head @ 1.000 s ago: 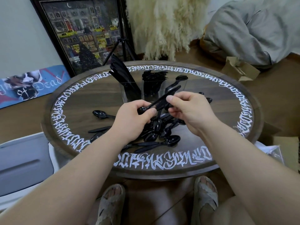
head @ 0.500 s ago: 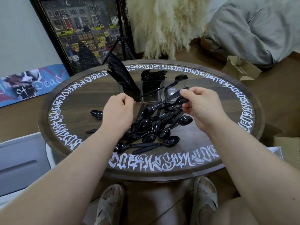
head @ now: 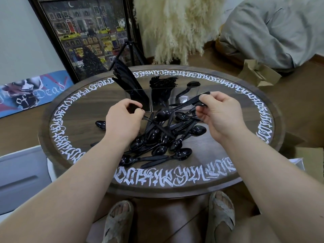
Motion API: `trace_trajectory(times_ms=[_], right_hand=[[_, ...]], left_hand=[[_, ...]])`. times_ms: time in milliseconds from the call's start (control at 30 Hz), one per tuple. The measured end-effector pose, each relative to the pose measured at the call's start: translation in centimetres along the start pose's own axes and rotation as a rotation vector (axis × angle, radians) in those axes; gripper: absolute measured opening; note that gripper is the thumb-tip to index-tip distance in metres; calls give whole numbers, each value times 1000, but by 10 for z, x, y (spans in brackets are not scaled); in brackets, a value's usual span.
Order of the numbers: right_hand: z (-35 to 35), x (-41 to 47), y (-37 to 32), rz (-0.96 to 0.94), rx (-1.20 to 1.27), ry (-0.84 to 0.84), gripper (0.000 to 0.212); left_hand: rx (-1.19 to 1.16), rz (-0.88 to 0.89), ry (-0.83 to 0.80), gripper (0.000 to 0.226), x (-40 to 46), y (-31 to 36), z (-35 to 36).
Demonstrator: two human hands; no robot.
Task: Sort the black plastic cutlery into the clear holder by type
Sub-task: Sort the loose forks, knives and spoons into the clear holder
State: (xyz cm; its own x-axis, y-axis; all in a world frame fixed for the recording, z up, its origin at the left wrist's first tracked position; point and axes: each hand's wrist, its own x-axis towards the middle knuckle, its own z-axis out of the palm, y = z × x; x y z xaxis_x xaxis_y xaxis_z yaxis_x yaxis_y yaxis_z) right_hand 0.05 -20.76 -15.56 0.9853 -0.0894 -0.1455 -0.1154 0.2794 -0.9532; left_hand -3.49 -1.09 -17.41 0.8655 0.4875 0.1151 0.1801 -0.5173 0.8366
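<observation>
A heap of black plastic spoons (head: 157, 139) lies in the middle of the round table (head: 73, 130). Behind it stands the clear holder (head: 162, 99), with knives (head: 126, 79) leaning in its left compartment, forks (head: 163, 83) in the middle one and a single spoon (head: 188, 88) in the right one. My right hand (head: 219, 114) pinches the handles of two or three black spoons (head: 166, 113) held above the heap, bowls pointing left. My left hand (head: 124, 121) is curled at the heap's left edge and pinches a thin black handle (head: 149, 119).
One stray spoon (head: 100, 124) lies left of my left hand. The table has a white lettered ring. A framed picture (head: 87, 35), a tripod and pampas grass stand behind it. Cardboard boxes (head: 259, 74) sit on the floor at right, a white bin (head: 21, 172) at left.
My hands have drawn apart. The right hand carried its spoons to the right, nearer the holder's right compartment; the left hand dropped to the heap's left edge.
</observation>
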Motion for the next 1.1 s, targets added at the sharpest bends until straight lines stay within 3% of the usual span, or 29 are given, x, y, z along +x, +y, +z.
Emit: trace_trajectory(times_ms=[167,367,467,600,733,900,1033,1100], right_hand=[[-1,0,1,116,35,-34,21],[-3,1,2,199,121,-36,13],[-3,0,2,203,113,-42,14],[-3,0,3,184,29,-103,12],[-2,-4,6,133,-215,-194,11],[-4,1,8,-50,-501,-82,23],[-3,4,7,-127,-502,-22,24],[-1,3,6,-141,-481,-32,21]], left_hand=[[-162,-142,-20,22,1,6,0],[-158,-136,-215,29,-7,5,8],[-300,-155,-294,22,-8,6,10],[-569,-200,-236,7,-6,11,7],[-802,-247,-202,17,-3,17,3],[-643,-125,-105,25,0,15,5],[-680,-93,-221,29,-6,19,7],[-589,-51,-248,30,-9,22,7]])
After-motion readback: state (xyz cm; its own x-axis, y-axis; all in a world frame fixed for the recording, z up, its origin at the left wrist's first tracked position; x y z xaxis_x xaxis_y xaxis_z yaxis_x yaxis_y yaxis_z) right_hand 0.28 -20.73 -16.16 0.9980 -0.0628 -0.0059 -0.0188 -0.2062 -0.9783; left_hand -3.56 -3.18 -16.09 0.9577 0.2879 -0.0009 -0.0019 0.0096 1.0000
